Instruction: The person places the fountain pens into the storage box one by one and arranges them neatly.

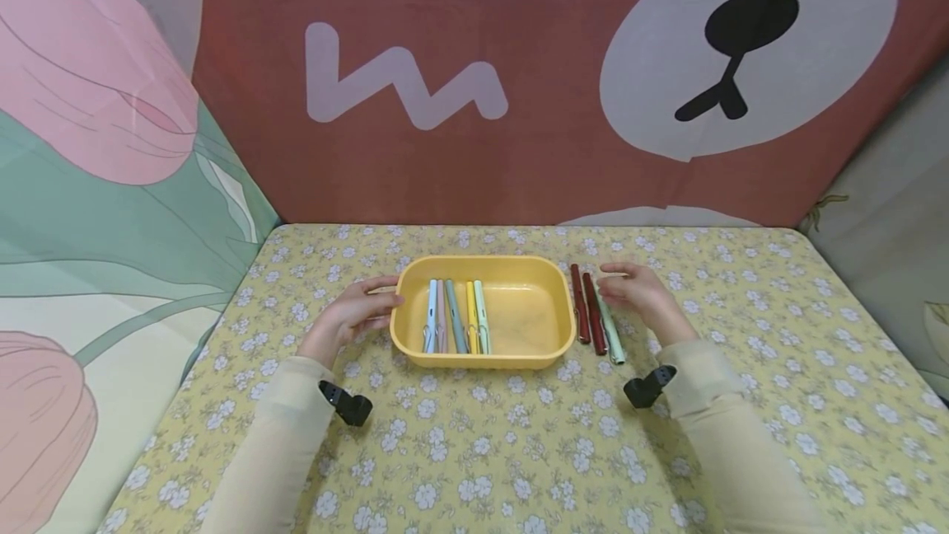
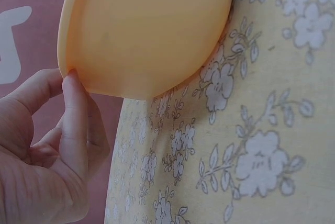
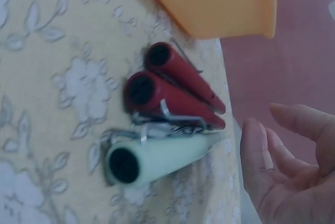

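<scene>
A yellow plastic tray (image 1: 522,311) sits on the table, with several clip pens lying side by side in its left half: light blue (image 1: 432,311), pinkish (image 1: 442,317), grey-blue (image 1: 455,316), yellow (image 1: 471,317) and mint (image 1: 482,316). My left hand (image 1: 357,311) pinches the tray's left rim between thumb and fingers, as the left wrist view shows. To the right of the tray lie two dark red pens (image 3: 183,98) and a mint green pen (image 3: 162,158). Just beside these, my right hand (image 1: 641,295) hovers with loosely bent fingers and holds nothing.
A yellow floral cloth (image 1: 482,452) covers the table. Behind its far edge stands a red-brown printed backdrop (image 1: 549,163), and a tulip-patterned panel (image 1: 133,213) rises along the left side. Each wrist carries a small black camera (image 1: 348,404).
</scene>
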{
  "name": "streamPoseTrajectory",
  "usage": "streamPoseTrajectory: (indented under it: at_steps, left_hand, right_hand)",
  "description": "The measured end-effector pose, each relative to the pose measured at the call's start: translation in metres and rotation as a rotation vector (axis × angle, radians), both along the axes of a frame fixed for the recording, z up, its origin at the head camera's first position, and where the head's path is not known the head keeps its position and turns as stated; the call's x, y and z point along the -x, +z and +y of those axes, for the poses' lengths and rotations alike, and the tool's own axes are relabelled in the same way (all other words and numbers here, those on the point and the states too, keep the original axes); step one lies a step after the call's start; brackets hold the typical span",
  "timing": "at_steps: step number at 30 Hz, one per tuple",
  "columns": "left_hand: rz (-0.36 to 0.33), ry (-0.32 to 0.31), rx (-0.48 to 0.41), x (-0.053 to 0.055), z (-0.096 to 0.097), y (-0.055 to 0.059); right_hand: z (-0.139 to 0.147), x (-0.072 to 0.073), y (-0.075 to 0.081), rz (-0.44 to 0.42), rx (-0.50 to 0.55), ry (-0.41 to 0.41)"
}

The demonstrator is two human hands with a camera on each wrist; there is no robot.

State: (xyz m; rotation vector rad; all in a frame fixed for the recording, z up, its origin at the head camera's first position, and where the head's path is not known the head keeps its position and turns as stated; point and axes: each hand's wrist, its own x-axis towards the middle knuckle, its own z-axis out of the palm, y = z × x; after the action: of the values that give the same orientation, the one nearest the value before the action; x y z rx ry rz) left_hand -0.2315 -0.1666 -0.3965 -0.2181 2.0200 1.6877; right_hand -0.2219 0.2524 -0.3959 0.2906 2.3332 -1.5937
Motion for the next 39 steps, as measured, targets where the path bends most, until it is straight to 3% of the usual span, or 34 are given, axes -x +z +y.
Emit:
streamPoseTrajectory:
  at_steps: [21,39]
  left_hand:
    - [-0.003,0.002,0.003,0.001,0.001,-0.002]
    - [-0.005,0.017,0.015,-0.001,0.001,0.0]
  right_hand:
    - [0.013,-0.003,-0.019,-0.022,0.027,-0.015]
    - [0.008,-0.002,-0.021,-0.011,-0.091,0.025]
